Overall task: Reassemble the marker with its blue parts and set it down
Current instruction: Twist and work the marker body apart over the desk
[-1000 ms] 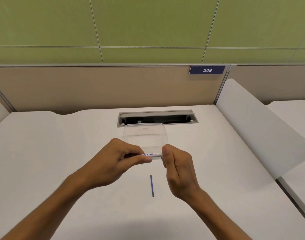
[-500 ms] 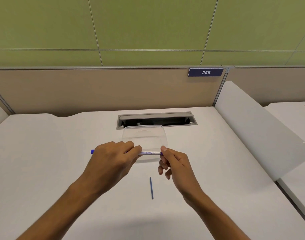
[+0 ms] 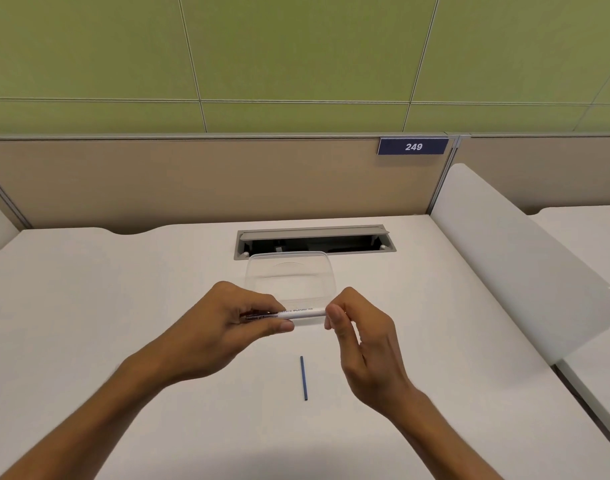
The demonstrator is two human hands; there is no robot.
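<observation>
A white whiteboard marker (image 3: 296, 313) with blue lettering lies level above the desk, held between both hands. My left hand (image 3: 227, 327) grips its left half, fingers curled over the barrel and thumb underneath. My right hand (image 3: 359, 330) pinches the marker's right end between thumb and fingers; that end is hidden by the fingertips. The marker's left end is hidden inside my left hand. A thin blue stick (image 3: 303, 378) lies on the white desk (image 3: 89, 323) below the hands, touched by neither.
A clear plastic container (image 3: 291, 275) sits just behind the marker. Beyond it is an open grey cable slot (image 3: 314, 241) in the desk. A white side divider (image 3: 525, 265) rises on the right, a beige partition (image 3: 192, 181) at the back.
Half a second ago the marker's blue left end stuck out past my left hand; now it is hidden in that hand. My right hand has closed onto the right end.
</observation>
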